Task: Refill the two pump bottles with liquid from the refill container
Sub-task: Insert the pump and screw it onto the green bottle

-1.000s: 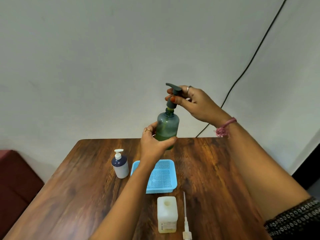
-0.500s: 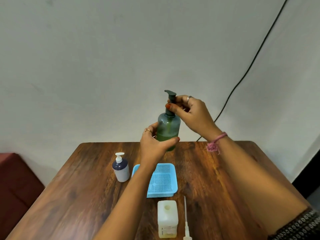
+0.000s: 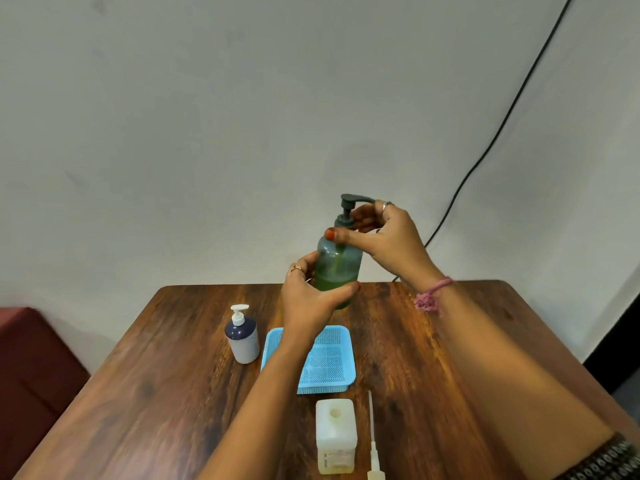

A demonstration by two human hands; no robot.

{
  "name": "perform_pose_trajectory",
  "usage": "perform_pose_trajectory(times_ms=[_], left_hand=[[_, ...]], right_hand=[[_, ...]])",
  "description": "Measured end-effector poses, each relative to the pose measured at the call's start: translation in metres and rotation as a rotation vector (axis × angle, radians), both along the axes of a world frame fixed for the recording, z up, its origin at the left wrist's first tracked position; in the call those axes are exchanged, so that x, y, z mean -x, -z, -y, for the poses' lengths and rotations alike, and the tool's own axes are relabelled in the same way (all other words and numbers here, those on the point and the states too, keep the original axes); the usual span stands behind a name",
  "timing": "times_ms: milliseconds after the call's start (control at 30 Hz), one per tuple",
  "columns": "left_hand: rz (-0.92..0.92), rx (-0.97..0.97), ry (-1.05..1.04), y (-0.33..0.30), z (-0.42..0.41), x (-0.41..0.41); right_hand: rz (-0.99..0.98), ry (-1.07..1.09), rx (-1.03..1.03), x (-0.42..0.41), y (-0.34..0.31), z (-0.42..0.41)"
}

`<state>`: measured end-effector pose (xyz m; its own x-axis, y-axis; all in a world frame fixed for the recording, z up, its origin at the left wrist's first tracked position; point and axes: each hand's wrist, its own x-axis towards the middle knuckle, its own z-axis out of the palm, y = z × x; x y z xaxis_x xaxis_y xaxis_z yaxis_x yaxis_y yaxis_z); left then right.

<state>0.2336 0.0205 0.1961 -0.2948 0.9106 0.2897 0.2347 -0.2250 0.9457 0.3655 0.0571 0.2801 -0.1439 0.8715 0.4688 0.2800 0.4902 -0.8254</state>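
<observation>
A translucent teal pump bottle (image 3: 337,263) with green liquid in its lower part is held upright above the far side of the table. My left hand (image 3: 311,297) grips its lower body. My right hand (image 3: 384,237) pinches the dark collar under the pump head (image 3: 353,200), with the nozzle pointing right. A small pump bottle (image 3: 242,336), navy on top and white below with a white pump, stands on the table at the left. The white square refill container (image 3: 336,436) stands uncapped near the front edge.
A light blue mesh tray (image 3: 332,362) lies on the wooden table (image 3: 145,393) between the bottles and the refill container. A white pump with its tube (image 3: 373,438) lies right of the container. A black cable (image 3: 491,140) runs down the wall.
Both hands and the teal bottle have come lower in the view. The pump head has turned from pointing left to pointing right and now sits down on the bottle's neck.
</observation>
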Motion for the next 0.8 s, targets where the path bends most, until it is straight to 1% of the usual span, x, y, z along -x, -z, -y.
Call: perform_pose_trajectory(times_ms=[67, 167, 233, 300, 367, 433, 533, 600, 633, 700, 767, 800], left_hand=[[0.0, -0.001, 0.001, 0.002, 0.002, 0.0], [-0.003, 0.004, 0.003, 0.004, 0.004, 0.002], [-0.002, 0.006, -0.001, 0.005, 0.005, 0.003], [0.006, 0.006, -0.01, 0.006, 0.004, 0.003], [0.026, 0.009, -0.008, 0.008, 0.005, 0.002], [0.035, 0.015, 0.001, 0.011, 0.007, 0.001], [0.035, 0.02, 0.011, 0.015, 0.011, 0.001], [0.037, 0.018, 0.014, 0.015, 0.009, 0.002], [0.036, 0.016, 0.012, 0.015, 0.009, 0.003], [0.029, 0.014, 0.002, 0.016, 0.008, 0.004], [0.026, 0.013, -0.001, 0.018, 0.008, 0.005], [0.025, 0.013, -0.001, 0.019, 0.009, 0.005]], right_hand=[[0.026, -0.017, 0.042, 0.0, 0.002, 0.0], [0.062, -0.164, 0.139, -0.007, 0.001, 0.0], [0.047, -0.229, 0.129, -0.009, 0.003, 0.0], [0.01, -0.177, 0.092, -0.002, 0.004, 0.003], [-0.038, -0.071, 0.069, 0.007, 0.004, 0.006], [-0.036, -0.046, 0.114, 0.009, 0.007, 0.007], [0.006, -0.191, 0.232, -0.001, 0.01, 0.007], [-0.044, -0.301, 0.234, -0.003, 0.011, 0.007], [-0.086, -0.297, 0.225, 0.0, 0.011, 0.008], [-0.164, -0.16, 0.208, 0.012, 0.013, 0.011], [-0.199, -0.04, 0.23, 0.023, 0.017, 0.011], [-0.192, -0.038, 0.256, 0.026, 0.019, 0.011]])
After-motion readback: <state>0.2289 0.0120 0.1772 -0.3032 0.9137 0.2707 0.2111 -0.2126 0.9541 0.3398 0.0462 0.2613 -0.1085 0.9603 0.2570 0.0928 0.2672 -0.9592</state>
